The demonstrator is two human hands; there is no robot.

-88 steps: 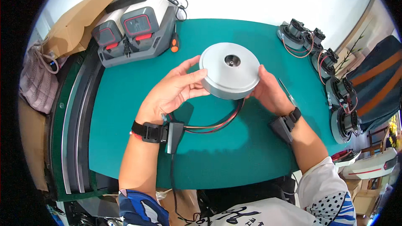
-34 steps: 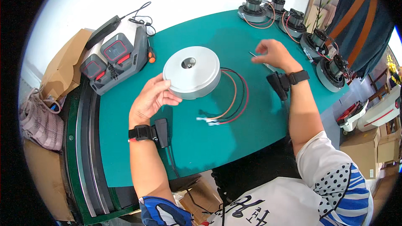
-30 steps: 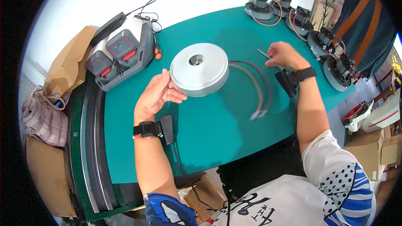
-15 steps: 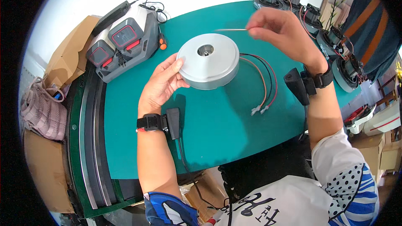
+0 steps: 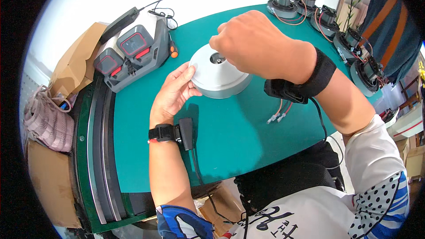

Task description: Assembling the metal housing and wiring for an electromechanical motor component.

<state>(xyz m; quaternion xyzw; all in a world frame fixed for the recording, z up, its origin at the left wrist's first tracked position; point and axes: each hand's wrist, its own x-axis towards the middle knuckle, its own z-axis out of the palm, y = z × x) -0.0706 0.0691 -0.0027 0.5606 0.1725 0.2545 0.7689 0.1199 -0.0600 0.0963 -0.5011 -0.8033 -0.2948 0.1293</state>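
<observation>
A silver round motor (image 5: 223, 79) with a stepped metal cover and a central hole stands on the green table. My left hand (image 5: 173, 89) grips its left edge, thumb on top and fingers below. Over the cover's far right side is my right hand (image 5: 261, 44), its fingers curled closed next to the central hole. Whatever the right fingers hold is hidden behind the hand. Wire ends with clear connectors (image 5: 275, 118) lie to the right of the motor, and the rest of the wires is covered by my right wrist.
Several similar motors (image 5: 325, 21) with wires line the table's far right edge. A grey-and-white device with red-trimmed battery packs (image 5: 134, 44) stands at the back left. Beside it lies an orange-handled screwdriver (image 5: 174, 52). Cardboard (image 5: 77, 53) and a pink woven bag (image 5: 48, 117) are further left.
My right hand has come left and down over the motor's cover. The thin rod seen in its fingers earlier is now out of sight. The left hand keeps its hold.
</observation>
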